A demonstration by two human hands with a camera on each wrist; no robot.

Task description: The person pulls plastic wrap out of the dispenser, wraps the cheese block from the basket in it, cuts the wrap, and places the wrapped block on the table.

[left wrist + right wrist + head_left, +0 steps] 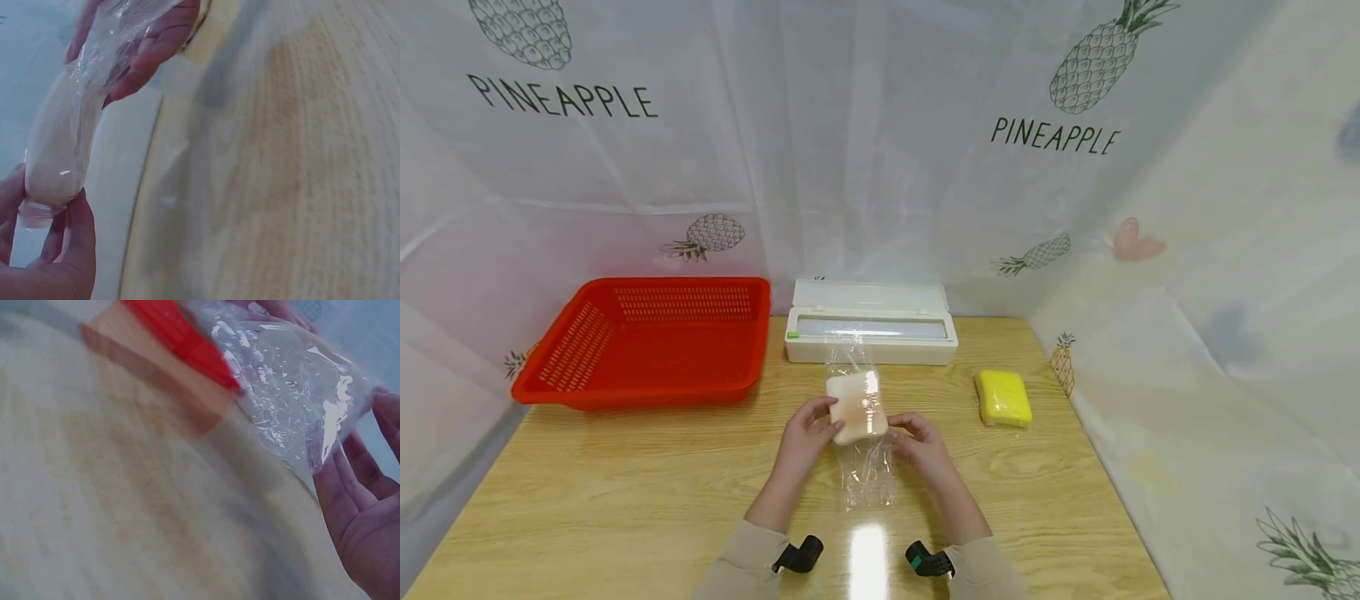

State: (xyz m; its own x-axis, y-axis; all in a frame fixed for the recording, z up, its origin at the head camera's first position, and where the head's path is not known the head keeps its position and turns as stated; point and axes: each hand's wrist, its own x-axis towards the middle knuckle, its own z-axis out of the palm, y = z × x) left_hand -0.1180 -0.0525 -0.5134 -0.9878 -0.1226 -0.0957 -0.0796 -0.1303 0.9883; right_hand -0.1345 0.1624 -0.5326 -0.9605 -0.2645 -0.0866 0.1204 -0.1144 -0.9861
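Observation:
A pale, toast-shaped block [853, 400] with a peach-tinted face is raised above the table's middle. Clear cling film [868, 475] lies around it, with loose ends at top and bottom. My left hand [805, 437] pinches the block's left edge, thumb on the near face. At the lower right edge, my right hand [922, 454] pinches the film between thumb and fingers. The left wrist view shows the block [59, 150] edge-on, between the left hand's [56, 269] thumb and fingers. Crinkled, shiny film [306, 394] covers the block beside the right hand [369, 512] in the right wrist view.
Behind the hands stands a white film dispenser [872, 354] with its lid raised. A red plastic basket [647, 387] is at the back left. To the right lies a yellow block [1004, 398] in clear film. Pineapple-print curtain [865, 167] encloses the wooden table [1045, 517].

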